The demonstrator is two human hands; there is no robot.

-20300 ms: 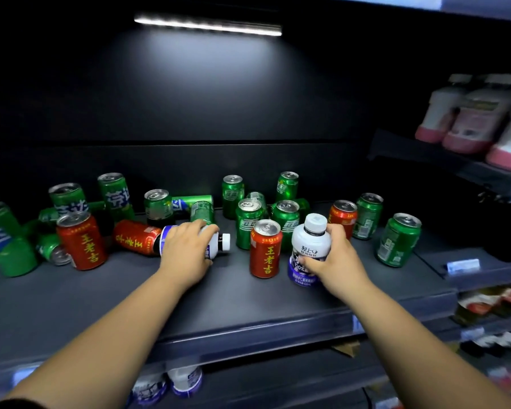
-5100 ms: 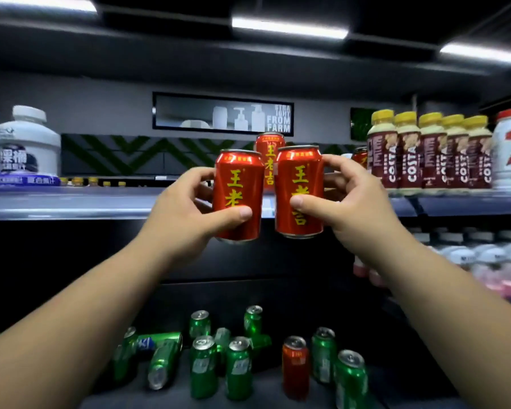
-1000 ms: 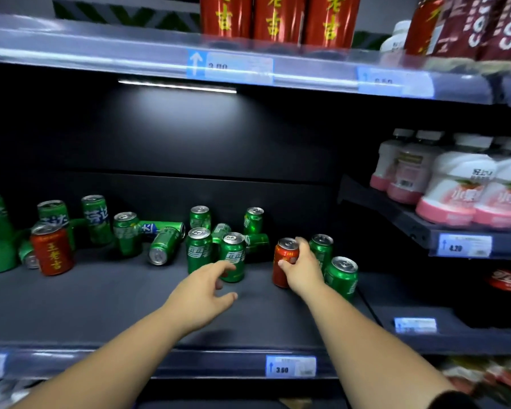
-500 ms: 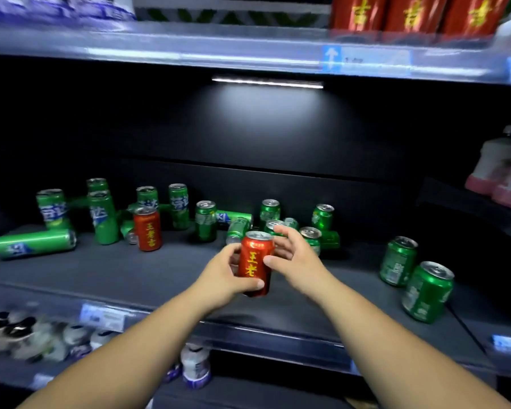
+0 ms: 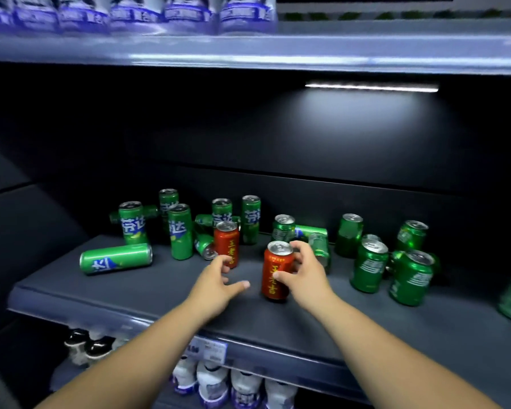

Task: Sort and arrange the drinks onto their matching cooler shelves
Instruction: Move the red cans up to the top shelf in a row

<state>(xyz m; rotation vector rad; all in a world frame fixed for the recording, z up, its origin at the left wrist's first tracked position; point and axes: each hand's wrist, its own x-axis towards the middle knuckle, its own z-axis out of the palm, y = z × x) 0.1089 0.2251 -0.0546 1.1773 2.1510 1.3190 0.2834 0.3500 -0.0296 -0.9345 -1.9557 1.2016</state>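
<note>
Two red cans with yellow characters stand on the dark shelf [image 5: 160, 290]. My right hand [image 5: 304, 271] grips the nearer red can [image 5: 275, 278] upright on the shelf, at its right side. My left hand [image 5: 219, 283] is open, fingers spread, just in front of the second red can [image 5: 227, 242], fingertips close to its base. Several tall slim green cans [image 5: 180, 231] stand behind on the left, and one green can [image 5: 115, 258] lies on its side. Several short green cans [image 5: 369, 265] stand on the right.
The shelf above [image 5: 248, 51] carries a row of white bottles with blue-purple labels [image 5: 186, 13]. Below the shelf's front edge, beside a price tag [image 5: 208, 349], stand more white bottles [image 5: 242, 388]. A light strip [image 5: 372, 87] glows under the upper shelf.
Half a second ago both hands held the red can above the shelf. Now it stands on the shelf in my right hand alone, and my left hand has let go and moved left toward the other red can.
</note>
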